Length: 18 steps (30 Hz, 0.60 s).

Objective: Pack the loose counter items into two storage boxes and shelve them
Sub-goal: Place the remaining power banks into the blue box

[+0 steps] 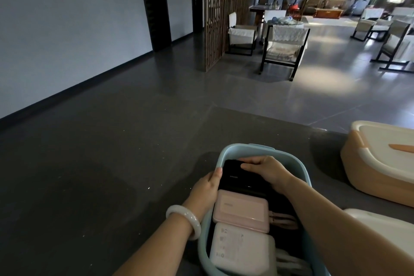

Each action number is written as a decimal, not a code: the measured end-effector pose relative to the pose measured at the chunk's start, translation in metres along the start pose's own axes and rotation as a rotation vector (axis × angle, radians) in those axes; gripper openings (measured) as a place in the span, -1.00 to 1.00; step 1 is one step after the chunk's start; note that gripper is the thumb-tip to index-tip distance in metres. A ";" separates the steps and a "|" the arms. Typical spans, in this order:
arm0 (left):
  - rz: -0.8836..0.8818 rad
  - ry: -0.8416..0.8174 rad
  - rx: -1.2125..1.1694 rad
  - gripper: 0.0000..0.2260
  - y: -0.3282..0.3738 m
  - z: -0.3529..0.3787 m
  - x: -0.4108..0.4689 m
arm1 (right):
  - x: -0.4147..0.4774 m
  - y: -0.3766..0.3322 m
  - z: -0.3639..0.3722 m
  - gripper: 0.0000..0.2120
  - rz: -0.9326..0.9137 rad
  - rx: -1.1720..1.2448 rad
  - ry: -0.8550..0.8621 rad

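Left hand (pixel 206 188) and right hand (pixel 267 169) clamp opposite edges of the black power bank (pixel 235 178) inside the blue storage box (pixel 226 154) beneath them; likely dense, rigid, slick-cased, best held by those edges.

Blue box (pixel 235 152), three power banks (pixel 242 210) inside

Both hands (pixel 207 188) gripping black power bank (pixel 235 177), blue box (pixel 226 152), dark counter (pixel 89 163)
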<state>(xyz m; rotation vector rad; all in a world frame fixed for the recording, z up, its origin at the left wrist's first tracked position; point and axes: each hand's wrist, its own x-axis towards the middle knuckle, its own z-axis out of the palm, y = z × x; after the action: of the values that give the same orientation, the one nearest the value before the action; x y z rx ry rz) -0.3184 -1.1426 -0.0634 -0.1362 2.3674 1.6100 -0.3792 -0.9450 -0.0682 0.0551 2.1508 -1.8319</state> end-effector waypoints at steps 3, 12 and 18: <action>0.005 -0.003 -0.002 -0.57 0.001 0.000 -0.001 | 0.000 0.000 -0.001 -0.77 -0.009 -0.025 0.005; -0.017 -0.019 0.037 -0.52 0.006 -0.002 -0.004 | 0.001 -0.003 -0.004 -0.78 -0.076 -0.261 0.041; -0.008 0.024 0.216 -0.42 0.013 -0.006 -0.011 | -0.002 -0.031 -0.006 -0.74 -0.234 -0.797 0.071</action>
<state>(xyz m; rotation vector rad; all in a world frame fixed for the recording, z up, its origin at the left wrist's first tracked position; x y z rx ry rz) -0.3123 -1.1445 -0.0467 -0.1212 2.5355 1.3446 -0.3859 -0.9442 -0.0369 -0.3240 2.8664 -0.9471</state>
